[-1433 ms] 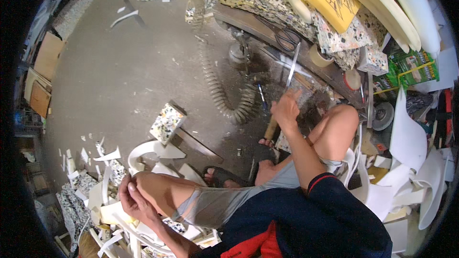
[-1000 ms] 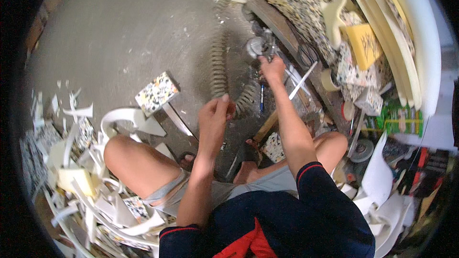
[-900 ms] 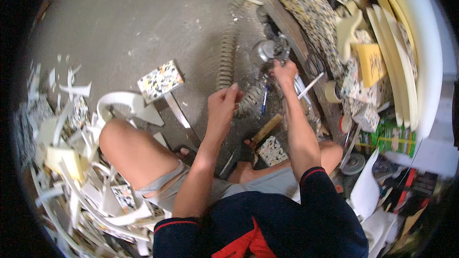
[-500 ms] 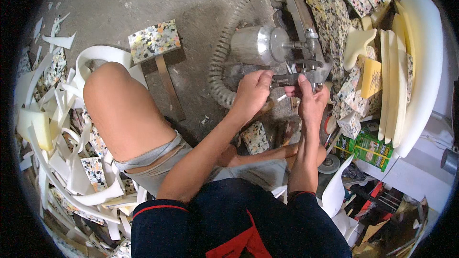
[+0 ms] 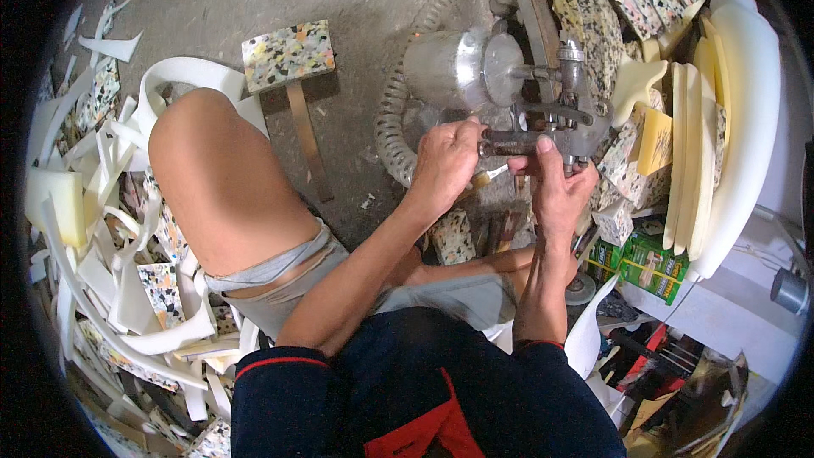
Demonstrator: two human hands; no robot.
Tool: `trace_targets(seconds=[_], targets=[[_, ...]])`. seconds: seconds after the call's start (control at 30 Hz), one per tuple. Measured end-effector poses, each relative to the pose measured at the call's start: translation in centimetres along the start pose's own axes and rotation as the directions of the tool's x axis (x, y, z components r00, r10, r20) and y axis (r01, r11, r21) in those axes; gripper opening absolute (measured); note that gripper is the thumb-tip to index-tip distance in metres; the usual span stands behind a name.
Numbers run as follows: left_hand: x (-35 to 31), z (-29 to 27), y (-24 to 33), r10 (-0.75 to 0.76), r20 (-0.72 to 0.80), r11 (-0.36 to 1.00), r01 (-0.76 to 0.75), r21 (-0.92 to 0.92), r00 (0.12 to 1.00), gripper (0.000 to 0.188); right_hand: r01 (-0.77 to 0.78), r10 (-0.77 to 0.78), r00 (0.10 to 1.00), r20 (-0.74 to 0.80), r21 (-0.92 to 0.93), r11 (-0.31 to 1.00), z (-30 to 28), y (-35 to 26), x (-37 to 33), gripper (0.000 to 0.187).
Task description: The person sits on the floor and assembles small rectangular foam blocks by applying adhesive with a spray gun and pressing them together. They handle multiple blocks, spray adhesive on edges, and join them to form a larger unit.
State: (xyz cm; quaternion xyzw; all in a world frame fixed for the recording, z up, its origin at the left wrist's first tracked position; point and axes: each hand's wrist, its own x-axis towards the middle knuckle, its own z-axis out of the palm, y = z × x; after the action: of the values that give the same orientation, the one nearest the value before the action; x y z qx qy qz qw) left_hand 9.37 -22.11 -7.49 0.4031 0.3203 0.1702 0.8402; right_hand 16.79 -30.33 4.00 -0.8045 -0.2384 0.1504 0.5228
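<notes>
Between my two hands is a metal spray gun (image 5: 585, 119) lying on its side, its silver cup (image 5: 458, 68) toward the far left of it. My left hand (image 5: 447, 159) is closed at the dark end of the gun's handle (image 5: 515, 144); what its fingertips pinch there is partly hidden. My right hand (image 5: 561, 191) grips the gun's body from below, thumb along the handle and fingers curled beneath. Beside the cup and my left hand runs a coiled translucent hose (image 5: 390, 131).
At the left lie many white and speckled foam offcuts (image 5: 161, 293). A speckled foam block (image 5: 288, 55) with a wooden strip (image 5: 307, 140) rests on the floor ahead. Foam pieces, a long white foam roll (image 5: 746, 119) and green packages (image 5: 651, 267) crowd the right.
The spray gun has shifted a little to the right and looks somewhat larger, with both hands still on it. The whole view has moved slightly.
</notes>
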Motion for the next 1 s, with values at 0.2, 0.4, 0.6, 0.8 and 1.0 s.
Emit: trace_targets(seconds=[0.2, 0.4, 0.6, 0.8, 1.0], targets=[[-1.0, 0.8, 0.1, 0.07, -0.038, 0.965, -0.077, -0.252, 0.997, 0.042, 0.02, -0.019, 0.998, -0.067, 0.008, 1.0, 0.9, -0.6, -0.2, 0.02], [-1.7, 0.7, 0.4, 0.131, -0.05, 0.955, -0.139, -0.261, 0.99, 0.043, 0.076, -0.079, 0.995, -0.057, -0.048, 0.996, 1.5, -0.9, -0.2, 0.021], [-1.9, 0.4, 0.5, 0.273, -0.011, 0.961, -0.274, -0.039, 0.962, 0.043, 0.09, -0.095, 0.993, -0.075, -0.067, 0.994, 1.6, -1.5, 0.3, 0.018], [-2.3, 0.2, 1.3, 0.417, 0.053, 0.899, -0.42, 0.122, 0.908, 0.043, 0.131, -0.131, 0.983, -0.125, -0.012, 0.991, 1.7, -2.2, 0.6, 0.016], [-2.9, 0.6, 0.6, 0.494, 0.044, 0.836, -0.488, 0.249, 0.869, 0.041, 0.082, -0.09, 0.989, -0.119, -0.074, 0.994, 0.7, -2.3, 0.6, 0.019]])
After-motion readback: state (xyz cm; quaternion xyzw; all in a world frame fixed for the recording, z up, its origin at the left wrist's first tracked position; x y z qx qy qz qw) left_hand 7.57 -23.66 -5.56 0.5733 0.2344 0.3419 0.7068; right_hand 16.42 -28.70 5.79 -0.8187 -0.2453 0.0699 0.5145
